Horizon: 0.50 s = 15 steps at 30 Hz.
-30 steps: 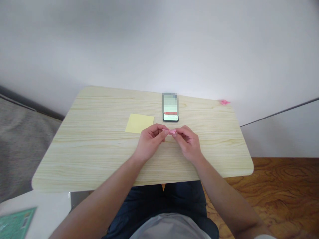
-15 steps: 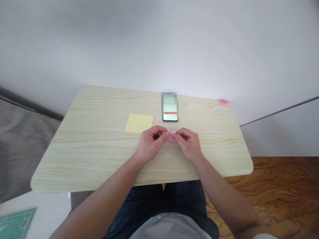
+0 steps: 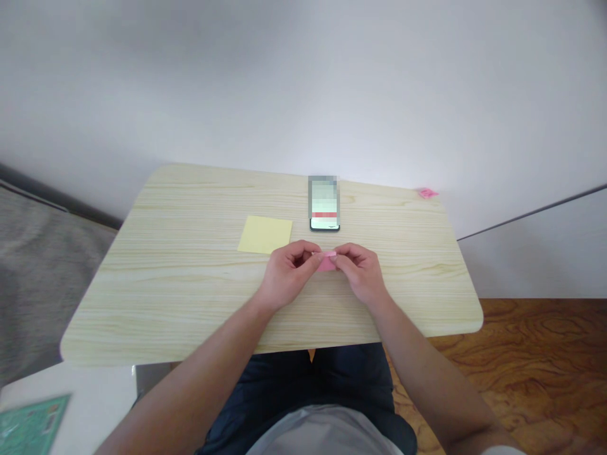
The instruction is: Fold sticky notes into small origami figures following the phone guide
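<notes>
Between my two hands is a small piece of pink paper (image 3: 326,263), with a paler folded strip along its far edge. My left hand (image 3: 290,272) pinches its left side between thumb and fingers. On the right side, my right hand (image 3: 359,270) grips it the same way, thumb on the near face. The fingertips cover both ends of the paper. Just beyond my left hand a yellow sheet of paper (image 3: 265,234) lies flat on the table. A phone (image 3: 324,205) with a lit, blurred screen lies past the pink paper.
The pale wood-grain table (image 3: 180,265) stands against a white wall (image 3: 303,95). A small pink folded paper (image 3: 427,193) sits at its back right corner. Low on the left, a green packet (image 3: 35,423) lies on a white surface. Wooden floor (image 3: 535,360) shows on the right.
Both hands keep hold of the pink paper with almost no movement. A little more of its near face shows below my thumbs, and my right thumb has shifted slightly right.
</notes>
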Available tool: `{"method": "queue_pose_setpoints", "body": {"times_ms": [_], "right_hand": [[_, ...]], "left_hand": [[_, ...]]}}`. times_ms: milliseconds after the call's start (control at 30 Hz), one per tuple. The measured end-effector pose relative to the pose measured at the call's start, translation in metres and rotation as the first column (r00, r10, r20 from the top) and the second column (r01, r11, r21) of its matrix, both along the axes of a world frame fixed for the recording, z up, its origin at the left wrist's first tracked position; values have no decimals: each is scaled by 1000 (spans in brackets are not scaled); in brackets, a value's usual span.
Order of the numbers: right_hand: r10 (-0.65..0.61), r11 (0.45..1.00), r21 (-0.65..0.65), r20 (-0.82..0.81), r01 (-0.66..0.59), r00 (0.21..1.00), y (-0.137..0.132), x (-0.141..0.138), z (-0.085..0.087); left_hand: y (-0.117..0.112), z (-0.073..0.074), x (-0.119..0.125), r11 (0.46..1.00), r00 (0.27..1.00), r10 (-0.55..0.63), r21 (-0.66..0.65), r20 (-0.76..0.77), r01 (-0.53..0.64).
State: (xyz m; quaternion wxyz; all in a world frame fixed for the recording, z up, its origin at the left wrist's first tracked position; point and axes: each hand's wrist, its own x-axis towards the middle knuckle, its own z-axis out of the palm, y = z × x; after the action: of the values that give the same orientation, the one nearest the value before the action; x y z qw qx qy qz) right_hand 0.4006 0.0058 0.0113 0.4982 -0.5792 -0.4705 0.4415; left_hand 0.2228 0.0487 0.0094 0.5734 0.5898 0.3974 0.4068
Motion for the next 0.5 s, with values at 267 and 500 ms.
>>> {"method": "queue_pose_setpoints", "body": {"times_ms": [267, 500], "right_hand": [[78, 997, 33, -58, -76, 995, -1, 4, 3], [41, 999, 24, -16, -41, 999, -1, 5, -1]], "left_hand": [[-2, 0, 0, 999, 999, 19, 42, -50, -17], [-2, -2, 0, 998, 999, 29, 55, -44, -26]]}}
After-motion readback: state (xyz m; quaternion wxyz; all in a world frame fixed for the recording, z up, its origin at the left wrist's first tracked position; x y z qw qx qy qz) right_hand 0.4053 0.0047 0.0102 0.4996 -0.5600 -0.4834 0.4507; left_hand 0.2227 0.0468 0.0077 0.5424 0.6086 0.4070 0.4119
